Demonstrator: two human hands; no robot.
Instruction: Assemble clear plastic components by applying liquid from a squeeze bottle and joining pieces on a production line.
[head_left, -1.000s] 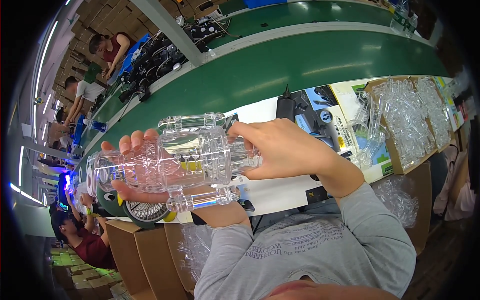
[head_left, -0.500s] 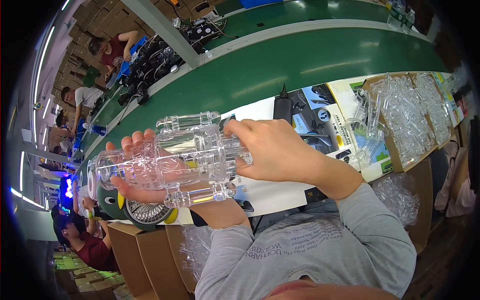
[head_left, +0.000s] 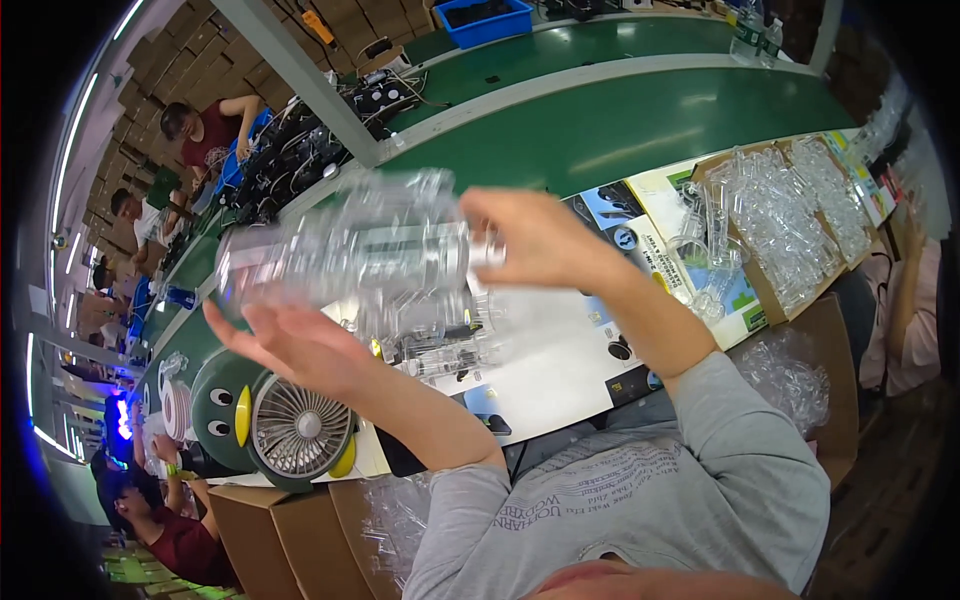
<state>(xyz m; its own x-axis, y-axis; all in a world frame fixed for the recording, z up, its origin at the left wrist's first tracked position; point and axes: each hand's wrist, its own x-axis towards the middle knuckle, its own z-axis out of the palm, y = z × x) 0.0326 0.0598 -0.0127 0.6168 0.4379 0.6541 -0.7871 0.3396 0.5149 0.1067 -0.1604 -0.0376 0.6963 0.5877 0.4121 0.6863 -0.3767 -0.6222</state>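
A large clear plastic assembly [head_left: 360, 250], ribbed at one end and with side tubes, hangs tilted over the bench and is smeared by motion. My right hand [head_left: 540, 240] grips its right end, thumb and fingers closed round the narrow neck. Below the left end is my left hand [head_left: 300, 345], palm up with fingers stretched; whether it still touches the plastic I cannot tell. Under the assembly, another clear plastic tube part [head_left: 450, 355] lies on the white printed sheet [head_left: 550, 360].
Clear tube parts [head_left: 780, 230] fill a cardboard tray at right, with loose ones beside it. A green fan [head_left: 300, 425] stands at left. Behind runs a green conveyor belt [head_left: 640, 120]. Open cardboard boxes [head_left: 290, 530] sit at the near edge. Co-workers [head_left: 210, 135] sit at far left.
The clear assembly has moved up and away in my right hand. My left hand has opened from round its ribbed end and dropped below it. The view has shifted, showing more of the fan.
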